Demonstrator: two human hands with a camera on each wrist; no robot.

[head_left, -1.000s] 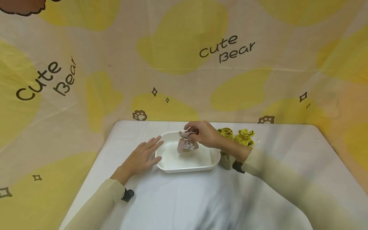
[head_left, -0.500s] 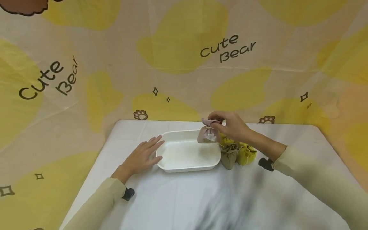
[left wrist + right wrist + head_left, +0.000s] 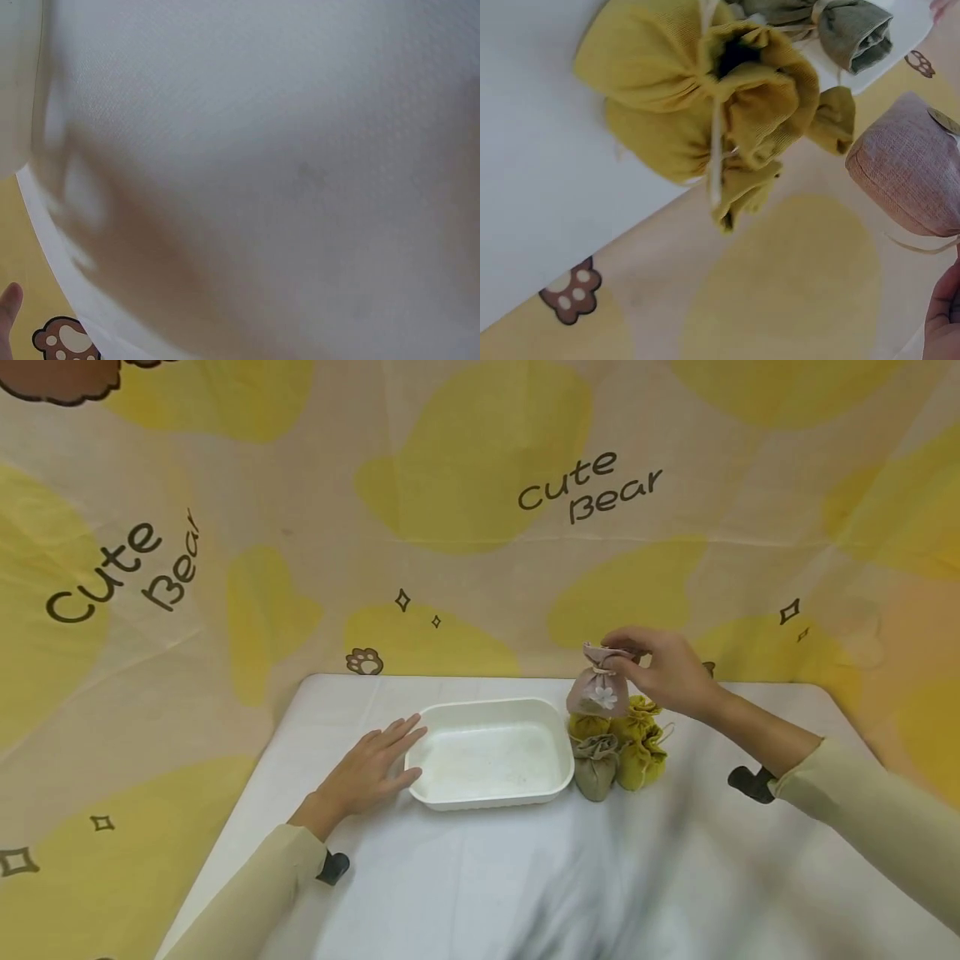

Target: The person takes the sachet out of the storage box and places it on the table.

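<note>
My right hand (image 3: 667,668) pinches the gathered neck of a pink drawstring pouch (image 3: 597,695) with a white flower on its front. In the head view the pouch overlaps the yellow pouches behind the tray's right end. The right wrist view shows the pouch's pink cloth body (image 3: 907,169) at the right edge, with part of the hand below it. My left hand (image 3: 367,770) lies with fingers spread, its fingertips at the left rim of a white rectangular tray (image 3: 491,799). Nothing lies in the tray. The left wrist view catches only one fingertip and the tray's edge (image 3: 22,97).
Several yellow drawstring pouches (image 3: 641,762) and a grey-green pouch (image 3: 596,770) stand bunched against the tray's right side. All rest on a table with a white cloth (image 3: 450,877). A printed yellow backdrop (image 3: 465,460) rises right behind the table's far edge.
My right hand has lifted the pink pouch out from over the tray and carried it right, to above the yellow pouches. The left hand has stayed at the tray's rim.
</note>
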